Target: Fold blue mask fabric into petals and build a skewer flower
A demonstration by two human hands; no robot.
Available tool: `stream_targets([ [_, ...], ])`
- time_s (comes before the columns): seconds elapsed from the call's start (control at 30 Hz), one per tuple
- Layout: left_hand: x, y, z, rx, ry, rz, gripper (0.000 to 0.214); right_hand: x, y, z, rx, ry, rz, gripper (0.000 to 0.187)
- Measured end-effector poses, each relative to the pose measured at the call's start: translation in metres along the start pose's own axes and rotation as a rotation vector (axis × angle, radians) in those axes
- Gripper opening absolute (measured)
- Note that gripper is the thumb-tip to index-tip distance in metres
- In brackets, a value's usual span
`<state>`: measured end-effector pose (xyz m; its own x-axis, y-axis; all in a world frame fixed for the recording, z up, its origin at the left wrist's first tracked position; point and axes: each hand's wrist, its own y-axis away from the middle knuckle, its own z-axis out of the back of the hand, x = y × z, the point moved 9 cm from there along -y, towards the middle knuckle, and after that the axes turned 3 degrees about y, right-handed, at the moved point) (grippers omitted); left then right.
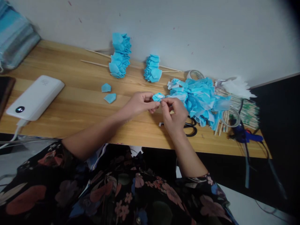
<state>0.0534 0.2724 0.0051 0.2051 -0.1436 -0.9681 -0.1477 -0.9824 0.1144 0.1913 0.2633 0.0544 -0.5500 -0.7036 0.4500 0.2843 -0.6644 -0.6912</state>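
Between my two hands, above the middle of the wooden table, is a small blue paper flower [158, 97]. My left hand [145, 102] pinches it from the left with thumb and fingers. From the right, the fingertips of my right hand [173, 113] are closed at its edge on what looks like a pale stick or strip. Black-handled scissors [192, 126] lie partly under my right hand. Just beyond that hand is a heap of crumpled blue paper pieces [199, 97]. Two loose blue petals [109, 98] rest on the table left of my left hand.
Finished-looking blue flowers on sticks [119, 61] lie by the wall, with more blue flowers [152, 68] right of them. Tape rolls [231, 117], a bundle of sticks [250, 109] and a blue glue gun [250, 136] crowd the right. A white power bank [37, 97] sits left.
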Motion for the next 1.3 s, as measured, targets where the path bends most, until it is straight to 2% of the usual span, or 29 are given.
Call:
stream_targets([
  [0.17, -0.001, 0.0, 0.003, -0.047, -0.051, 0.004, 0.018, -0.009, 0.001, -0.003, 0.022, -0.064, -0.118, 0.018],
  [0.33, -0.002, 0.002, 0.005, -0.087, -0.062, 0.057, 0.022, -0.024, 0.001, 0.004, -0.076, -0.193, -0.249, 0.016],
  [0.4, -0.001, 0.003, 0.007, -0.1, -0.058, 0.075, 0.022, -0.028, 0.002, 0.009, -0.13, -0.19, -0.257, 0.016],
  [0.53, 0.0, 0.004, 0.009, -0.118, -0.045, 0.097, 0.022, -0.011, 0.001, 0.019, -0.185, -0.071, -0.062, 0.011],
  [0.63, -0.001, 0.004, 0.008, -0.111, -0.029, 0.107, 0.022, 0.007, 0.002, 0.019, -0.152, 0.036, 0.125, 0.012],
  [0.7, -0.002, 0.004, 0.006, -0.106, -0.016, 0.116, 0.023, 0.013, 0.002, 0.016, -0.117, 0.105, 0.189, 0.014],
  [0.8, -0.003, 0.005, 0.004, -0.089, -0.008, 0.117, 0.024, 0.016, 0.003, 0.013, -0.094, 0.16, 0.227, 0.015],
  [1.0, 0.0, 0.005, 0.002, -0.038, -0.005, 0.113, 0.025, 0.024, 0.007, 0.02, -0.171, 0.11, 0.327, 0.019],
  [1.17, 0.0, 0.007, -0.002, -0.011, -0.002, 0.125, 0.024, 0.021, 0.006, 0.018, -0.167, 0.229, 0.278, 0.017],
  [1.3, -0.002, 0.008, -0.003, -0.012, -0.009, 0.145, 0.027, 0.024, 0.007, 0.02, -0.194, 0.197, 0.308, 0.014],
])
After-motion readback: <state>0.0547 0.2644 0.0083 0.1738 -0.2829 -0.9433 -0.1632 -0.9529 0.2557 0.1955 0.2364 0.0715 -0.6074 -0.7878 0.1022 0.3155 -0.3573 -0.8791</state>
